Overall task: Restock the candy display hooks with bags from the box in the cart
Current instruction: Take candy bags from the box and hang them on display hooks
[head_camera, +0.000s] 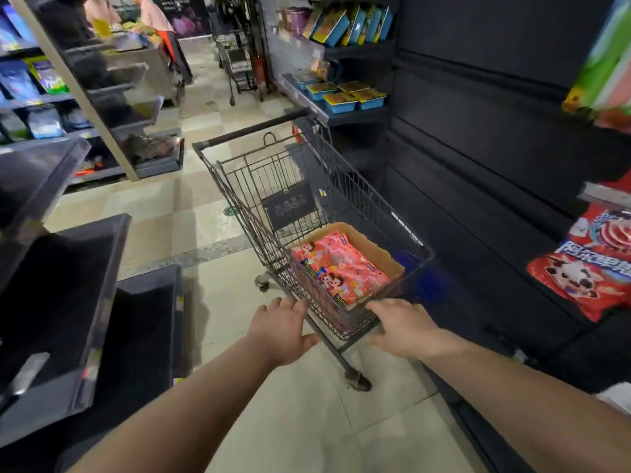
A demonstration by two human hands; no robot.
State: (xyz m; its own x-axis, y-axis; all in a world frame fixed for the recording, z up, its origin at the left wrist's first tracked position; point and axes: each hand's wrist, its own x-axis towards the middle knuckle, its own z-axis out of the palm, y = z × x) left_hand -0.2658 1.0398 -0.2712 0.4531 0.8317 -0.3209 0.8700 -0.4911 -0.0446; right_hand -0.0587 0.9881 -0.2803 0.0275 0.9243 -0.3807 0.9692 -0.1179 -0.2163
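Fingers [291, 303] of the left hand [283, 331] and right hand [406, 327] are spread loose, nothing grasped, at the cart [235, 203] rim. Candy bags [338, 268] are laid flat in the box [375, 249] just ahead; the right hand is judged nearer.

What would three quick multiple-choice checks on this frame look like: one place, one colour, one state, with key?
1. Where does the cardboard box sit?
A) on the floor
B) inside the cart
C) on a shelf

2. What is the main colour of the candy bags in the box?
A) pink-red
B) green
C) black

3. What are the left hand and right hand doing?
A) each holding a bag
B) open at the cart's near end, holding nothing
C) gripping the cart's handle

Key:
1 B: wire walls surround the box.
2 A: the bags' fronts are pink-red.
3 B: the fingers are spread and the handle is at the far end.
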